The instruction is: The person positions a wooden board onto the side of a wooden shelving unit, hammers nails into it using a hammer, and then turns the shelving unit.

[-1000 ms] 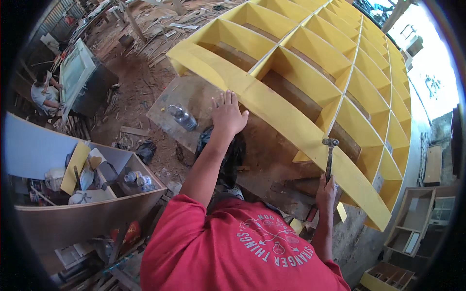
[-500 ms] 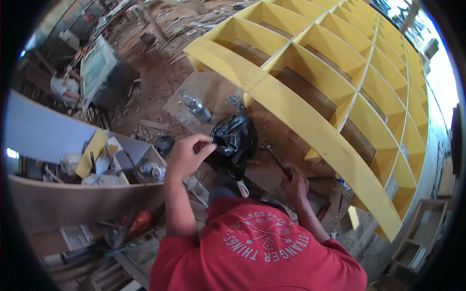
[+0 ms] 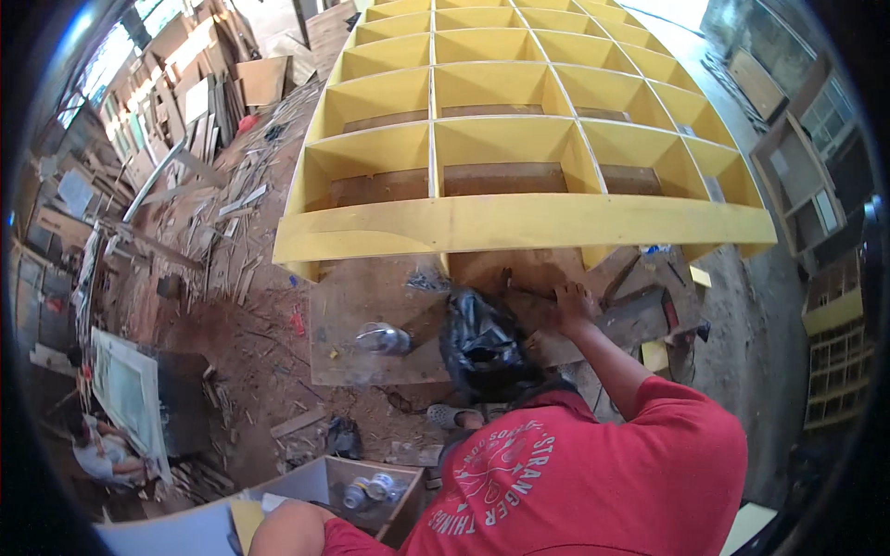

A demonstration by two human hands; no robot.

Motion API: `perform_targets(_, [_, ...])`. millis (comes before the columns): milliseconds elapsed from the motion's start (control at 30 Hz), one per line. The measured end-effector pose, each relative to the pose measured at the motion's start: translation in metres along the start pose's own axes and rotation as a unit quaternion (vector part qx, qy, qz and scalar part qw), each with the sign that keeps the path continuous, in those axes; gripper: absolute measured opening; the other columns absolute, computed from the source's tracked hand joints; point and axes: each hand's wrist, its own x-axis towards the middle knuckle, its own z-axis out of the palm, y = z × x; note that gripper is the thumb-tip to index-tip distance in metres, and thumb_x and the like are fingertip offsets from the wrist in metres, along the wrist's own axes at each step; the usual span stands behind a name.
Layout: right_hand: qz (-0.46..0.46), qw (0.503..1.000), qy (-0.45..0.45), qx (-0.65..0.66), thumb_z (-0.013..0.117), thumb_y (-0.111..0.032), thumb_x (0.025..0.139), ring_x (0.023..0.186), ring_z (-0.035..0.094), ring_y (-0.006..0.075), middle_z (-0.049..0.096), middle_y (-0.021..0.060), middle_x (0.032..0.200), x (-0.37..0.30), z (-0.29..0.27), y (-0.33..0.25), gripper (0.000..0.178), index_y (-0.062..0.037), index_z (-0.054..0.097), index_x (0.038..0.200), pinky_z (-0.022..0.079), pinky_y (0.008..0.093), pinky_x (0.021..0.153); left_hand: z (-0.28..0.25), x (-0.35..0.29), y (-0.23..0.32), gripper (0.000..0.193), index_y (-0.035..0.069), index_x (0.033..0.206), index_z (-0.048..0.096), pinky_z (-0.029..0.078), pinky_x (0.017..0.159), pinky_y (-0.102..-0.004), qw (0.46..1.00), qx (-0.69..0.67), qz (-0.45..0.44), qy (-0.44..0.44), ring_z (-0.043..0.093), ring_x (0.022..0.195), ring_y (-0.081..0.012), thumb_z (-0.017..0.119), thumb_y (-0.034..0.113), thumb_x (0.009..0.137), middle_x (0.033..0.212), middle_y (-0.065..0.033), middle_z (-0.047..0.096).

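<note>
My right hand point(image 3: 576, 311) is low over the brown board point(image 3: 422, 368), its fingers spread at the handle end of a hammer point(image 3: 530, 290). The hammer lies near the front of a large yellow wooden frame point(image 3: 519, 222) with a grid of compartments. To the left of that hand sits a black plastic bag point(image 3: 484, 345) with its mouth open. A clear plastic bottle point(image 3: 382, 339) lies on the board further left. My left arm point(image 3: 289, 530) reaches down at the lower edge, and its hand is out of sight beside a wooden box.
The wooden box point(image 3: 413, 500) at lower left holds several cans point(image 3: 369, 488). Another person point(image 3: 109, 456) is by a glazed panel point(image 3: 128, 391) at far left. Wood scraps point(image 3: 243, 208) litter the earth floor. Wooden frames point(image 3: 805, 190) lean at the right.
My view has swung left and my body leans left. My left hand has dropped from beside the black bag out of sight. My right hand has lowered the hammer to the board and its fingers have spread.
</note>
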Motion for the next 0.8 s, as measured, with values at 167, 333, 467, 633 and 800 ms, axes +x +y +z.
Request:
perform_targets(167, [0.077,0.994,0.007,0.082,0.075,-0.030,0.093,0.140,0.051,0.0448,0.060,0.0218,0.143,-0.028,-0.021,-0.092,0.047,-0.0117,0.067,0.136,0.039,0.0583,0.119,-0.057,0.018,-0.053,0.039,-0.003,0.109,0.068,0.054,0.087,-0.0378,0.998,-0.011,0.046,-0.050,0.070,0.092,-0.0262,0.083,0.026,0.087,0.101,-0.0150,0.071])
perform_targets(333, [0.128,0.986,-0.009,0.108,0.075,-0.033,0.092,0.140,0.053,0.0424,0.064,0.0226,0.138,-0.044,-0.018,-0.104,0.047,-0.0124,0.069,0.135,0.033,0.0605,0.122,-0.088,0.043,-0.088,0.044,-0.003,0.114,0.065,0.052,0.091,-0.0388,0.991,-0.026,0.090,-0.099,0.068,0.098,-0.0271,0.082,0.028,0.087,0.106,-0.0161,0.069])
perform_targets(467, [0.073,0.984,0.136,0.094,0.076,-0.032,0.090,0.123,0.061,0.0417,0.072,0.0200,0.123,-0.033,-0.015,-0.110,0.034,-0.0109,0.077,0.117,0.043,0.0528,0.113,-0.106,0.056,-0.100,0.048,-0.003,0.118,0.064,0.051,0.094,-0.0395,0.987,-0.027,0.103,-0.120,0.067,0.102,-0.0279,0.082,0.030,0.088,0.111,-0.0169,0.068])
perform_targets(633, [0.028,0.947,0.246,0.207,0.078,-0.018,0.090,0.122,0.061,0.0394,0.071,0.0167,0.119,0.014,-0.083,-0.160,0.028,-0.0074,0.074,0.115,0.049,0.0500,0.105,-0.121,0.076,-0.109,0.053,-0.003,0.123,0.061,0.050,0.098,-0.0404,0.986,-0.021,0.099,-0.132,0.066,0.107,-0.0289,0.082,0.031,0.089,0.117,-0.0180,0.066])
perform_targets(800, [-0.077,0.887,0.354,0.287,0.079,-0.018,0.092,0.118,0.064,0.0386,0.073,0.0146,0.114,0.102,-0.133,-0.190,0.023,-0.0073,0.075,0.112,0.050,0.0502,0.105,-0.137,0.108,-0.114,0.058,-0.004,0.129,0.059,0.048,0.102,-0.0414,0.985,-0.010,0.095,-0.142,0.065,0.112,-0.0299,0.082,0.033,0.089,0.122,-0.0190,0.065])
